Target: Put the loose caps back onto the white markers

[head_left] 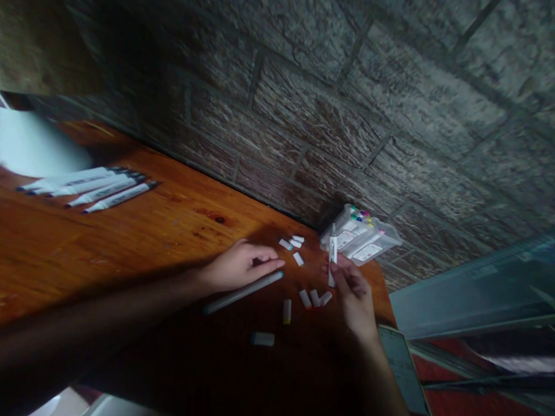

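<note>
My right hand [354, 294] is closed on a white marker [333, 250], pinched between thumb and fingers. The marker stands nearly upright, its bare narrow tip pointing up. My left hand [240, 268] lies on the table with thumb and index finger apart, and I see nothing between them. Just below it, a long pale marker [244, 293] with a teal end lies slantwise on the wood. Between and below the hands, several white marker caps are scattered, among them one with a yellow edge [286, 311] and one with a blue edge [262, 339].
Clear plastic cases [377, 240] with labels and coloured marker ends stand against the stone wall [310, 99]. Several white markers [117, 195] lie in a row at the left, beside a lamp's white base [36, 139]. A phone-like flat device [402, 367] lies at the table's right edge.
</note>
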Tool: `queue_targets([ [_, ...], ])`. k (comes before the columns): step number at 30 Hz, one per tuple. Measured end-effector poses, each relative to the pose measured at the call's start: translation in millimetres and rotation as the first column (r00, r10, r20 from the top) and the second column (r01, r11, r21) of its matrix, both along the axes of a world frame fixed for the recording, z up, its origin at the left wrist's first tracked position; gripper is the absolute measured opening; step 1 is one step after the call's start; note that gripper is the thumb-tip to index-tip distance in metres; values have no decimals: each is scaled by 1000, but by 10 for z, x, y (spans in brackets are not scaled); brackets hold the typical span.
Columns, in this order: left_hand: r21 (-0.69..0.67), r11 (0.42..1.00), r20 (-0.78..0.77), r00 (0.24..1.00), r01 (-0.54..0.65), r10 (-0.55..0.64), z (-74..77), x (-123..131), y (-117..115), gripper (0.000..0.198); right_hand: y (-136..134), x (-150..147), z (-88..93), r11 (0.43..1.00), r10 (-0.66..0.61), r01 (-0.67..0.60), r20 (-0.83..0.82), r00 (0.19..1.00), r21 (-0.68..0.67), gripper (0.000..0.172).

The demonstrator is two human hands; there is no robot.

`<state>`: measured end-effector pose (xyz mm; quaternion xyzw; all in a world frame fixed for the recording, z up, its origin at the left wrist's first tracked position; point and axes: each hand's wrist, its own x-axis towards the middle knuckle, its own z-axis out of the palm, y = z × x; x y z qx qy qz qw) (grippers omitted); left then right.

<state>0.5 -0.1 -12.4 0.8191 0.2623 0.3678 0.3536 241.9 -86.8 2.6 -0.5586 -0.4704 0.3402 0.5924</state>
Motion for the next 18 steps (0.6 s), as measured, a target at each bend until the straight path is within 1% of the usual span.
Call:
queue_targets([
  [3,-174,984,155,988,29,-2,45,33,-20,24,-60,-155,16,997,75,-79,-155,985,-19,28],
  [6,-313,946,297,955,81,16,125,65,-53,25,-120,-363,11,986,157,-166,-207,966,-30,25],
  [8,-378,919,334,942,114,21,185,74,-80,23,-145,-477,3,979,186,-199,-197,963,-51,23],
  [11,-453,875,330,944,174,-17,238,70,-108,26,-160,-571,-7,972,197,-217,-196,961,-86,20],
  [14,-507,822,330,939,261,-95,209,68,-103,28,-166,-591,17,962,224,-248,-189,956,-117,18],
  [15,-525,804,342,934,280,-102,184,71,-91,28,-169,-583,35,960,228,-250,-171,959,-124,18],
  [16,-542,789,364,927,291,-91,157,76,-73,28,-174,-567,56,962,223,-242,-146,964,-127,18],
  [18,-583,760,427,904,287,-14,104,84,-23,29,-188,-506,100,977,182,-187,-53,982,-106,18],
])
